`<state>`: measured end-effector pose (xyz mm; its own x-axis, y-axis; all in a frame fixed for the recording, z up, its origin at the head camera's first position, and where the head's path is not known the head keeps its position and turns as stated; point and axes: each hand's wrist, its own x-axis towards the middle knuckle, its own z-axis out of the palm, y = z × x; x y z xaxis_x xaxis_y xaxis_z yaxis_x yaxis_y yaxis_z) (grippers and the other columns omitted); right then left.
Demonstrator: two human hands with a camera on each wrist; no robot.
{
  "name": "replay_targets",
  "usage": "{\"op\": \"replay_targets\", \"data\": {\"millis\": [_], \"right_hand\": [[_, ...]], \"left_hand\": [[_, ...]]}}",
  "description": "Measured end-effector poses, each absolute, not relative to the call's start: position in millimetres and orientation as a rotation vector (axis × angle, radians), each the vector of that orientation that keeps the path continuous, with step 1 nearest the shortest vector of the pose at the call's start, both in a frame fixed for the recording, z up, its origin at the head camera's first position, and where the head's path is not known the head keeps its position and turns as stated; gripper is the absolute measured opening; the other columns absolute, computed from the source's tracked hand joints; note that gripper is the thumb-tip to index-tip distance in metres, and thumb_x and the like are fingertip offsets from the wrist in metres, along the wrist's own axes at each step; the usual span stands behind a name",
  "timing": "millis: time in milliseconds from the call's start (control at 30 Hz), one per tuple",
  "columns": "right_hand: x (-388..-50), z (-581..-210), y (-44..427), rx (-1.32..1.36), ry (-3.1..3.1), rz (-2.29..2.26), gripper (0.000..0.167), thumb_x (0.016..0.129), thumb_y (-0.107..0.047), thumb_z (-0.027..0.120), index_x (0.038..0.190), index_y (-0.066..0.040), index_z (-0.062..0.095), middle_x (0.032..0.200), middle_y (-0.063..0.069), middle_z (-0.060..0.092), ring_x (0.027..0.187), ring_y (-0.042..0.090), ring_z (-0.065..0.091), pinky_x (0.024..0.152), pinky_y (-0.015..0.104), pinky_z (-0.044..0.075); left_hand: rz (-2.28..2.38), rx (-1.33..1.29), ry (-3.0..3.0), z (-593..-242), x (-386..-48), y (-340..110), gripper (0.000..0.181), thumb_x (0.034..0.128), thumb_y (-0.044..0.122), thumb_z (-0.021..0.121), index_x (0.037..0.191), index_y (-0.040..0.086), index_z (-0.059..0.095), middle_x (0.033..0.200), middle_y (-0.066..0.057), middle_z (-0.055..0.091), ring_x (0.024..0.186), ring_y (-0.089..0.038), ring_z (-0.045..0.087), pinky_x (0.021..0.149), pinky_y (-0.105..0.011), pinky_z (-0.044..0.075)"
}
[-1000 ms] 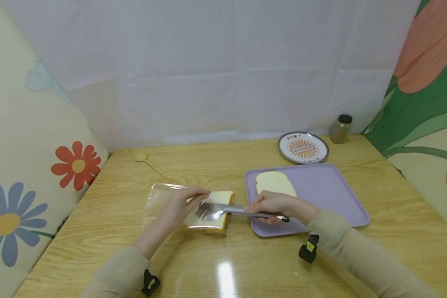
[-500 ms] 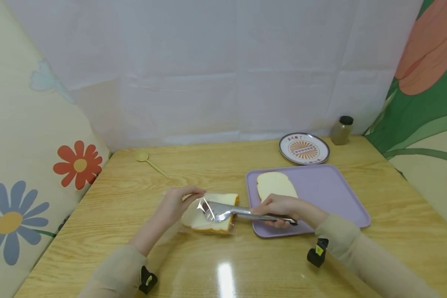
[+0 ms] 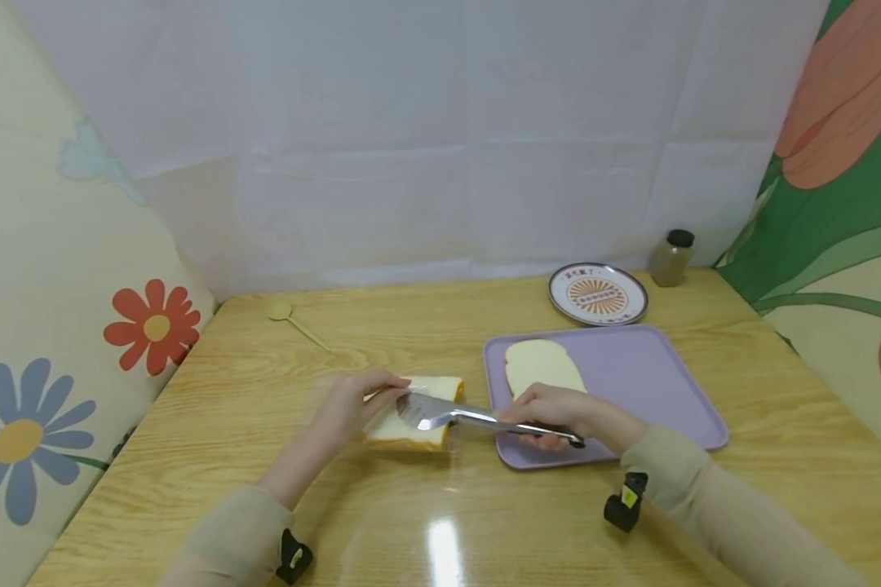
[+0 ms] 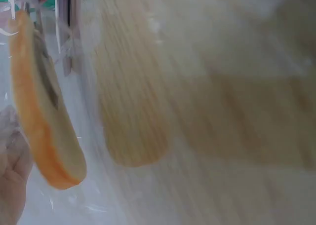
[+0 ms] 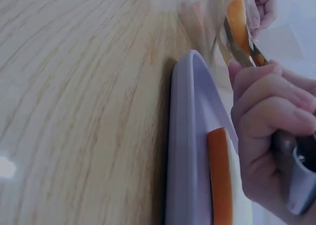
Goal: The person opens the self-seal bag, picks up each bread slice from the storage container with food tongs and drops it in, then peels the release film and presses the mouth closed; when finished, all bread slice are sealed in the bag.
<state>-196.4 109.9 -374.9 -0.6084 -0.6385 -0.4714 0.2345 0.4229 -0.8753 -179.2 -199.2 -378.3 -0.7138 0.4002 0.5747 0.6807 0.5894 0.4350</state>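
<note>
My left hand pinches the thin edge of a clear plastic bag by the upper left of a thick bread slice. The bag surrounds this slice, and its outline is faint in the head view. My right hand grips metal serving tongs, whose heads point left. One head lies over the slice's top face; in the right wrist view the tongs straddle the slice's brown crust. The slice looks tilted in the left wrist view. How much of the tongs is inside the bag is hard to tell.
A purple tray bears another bread slice, partly under my right hand. Behind it are a round patterned plate and a black-lidded jar. A yellow-gold spoon lies at the back left of the wooden table.
The bag's loose end, spread left of my left hand a second ago, no longer shows there. The tongs' head has turned slightly. The slice has shifted a little.
</note>
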Motion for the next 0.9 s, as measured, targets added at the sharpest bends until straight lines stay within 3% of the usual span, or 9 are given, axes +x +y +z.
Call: {"op": "replay_targets", "data": {"millis": [200, 467, 900], "right_hand": [[-199, -373, 107, -0.331, 1.762, -1.312, 0.034, 0.095, -0.033, 0.054, 0.094, 0.0, 0.065, 0.052, -0.002, 0.049, 0.035, 0.004, 0.033, 0.032, 0.017, 0.027], [-198, -370, 95, -0.434, 1.839, -1.251, 0.04, 0.094, -0.031, 0.057, 0.096, 0.007, 0.067, 0.051, -0.001, 0.05, 0.034, 0.005, 0.035, 0.032, 0.017, 0.03], [-198, -374, 96, -0.378, 1.847, -1.27, 0.038, 0.094, -0.032, 0.056, 0.096, 0.005, 0.067, 0.05, -0.001, 0.05, 0.034, 0.005, 0.034, 0.033, 0.017, 0.029]], "left_hand": [[-0.931, -0.858, -2.407, -376, -178, -197, 0.015, 0.078, -0.004, 0.071, 0.089, 0.006, 0.074, 0.086, -0.007, 0.074, 0.074, -0.017, 0.07, 0.063, -0.022, 0.058], [-0.917, -0.85, -2.39, -375, -178, -195, 0.014, 0.0778, -0.004, 0.071, 0.089, 0.006, 0.073, 0.086, -0.006, 0.074, 0.076, -0.019, 0.07, 0.067, -0.025, 0.058], [-0.945, -0.826, -2.424, -373, -177, -199, 0.013, 0.0787, -0.002, 0.07, 0.09, 0.004, 0.073, 0.087, -0.008, 0.074, 0.077, -0.02, 0.071, 0.069, -0.027, 0.059]]}}
